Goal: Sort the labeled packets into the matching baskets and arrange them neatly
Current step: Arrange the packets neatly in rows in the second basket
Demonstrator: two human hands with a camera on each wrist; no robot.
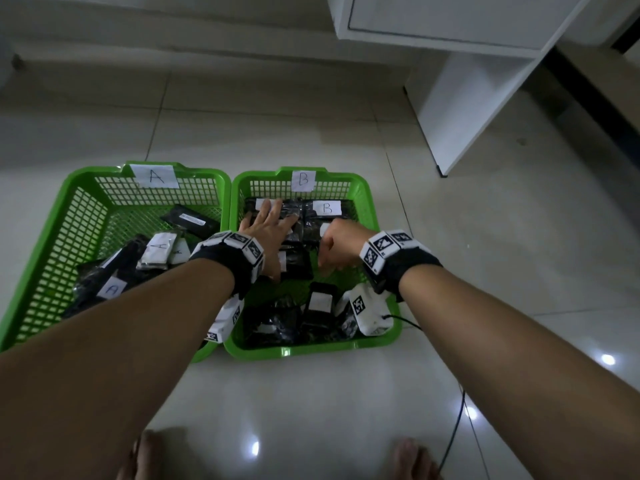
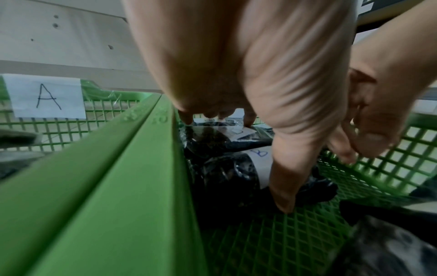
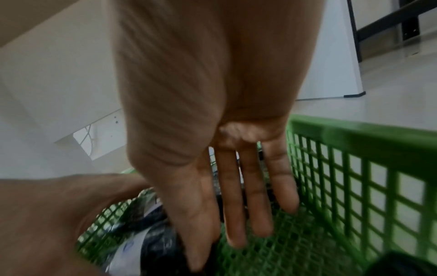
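Note:
Two green mesh baskets stand side by side on the floor, basket A point(image 1: 86, 188) on the left and basket B point(image 1: 360, 188) on the right. Black packets with white A labels point(image 1: 157, 251) lie loosely in basket A. Black B packets point(image 1: 327, 207) lie in rows at the back of basket B. My left hand point(image 1: 266, 226) reaches across into basket B, its fingers spread flat on the back-left packets and its thumb point(image 2: 283, 196) down beside a B packet point(image 2: 224, 177). My right hand point(image 1: 337, 244) is bent down at mid-basket with straight fingers point(image 3: 246, 196) and holds nothing.
More black packets point(image 1: 318, 306) are heaped at the front of basket B. A white cabinet point(image 1: 467, 98) stands at the back right. A black cable point(image 1: 457, 420) runs over the glossy tiled floor. My bare feet point(image 1: 156, 455) are at the bottom edge.

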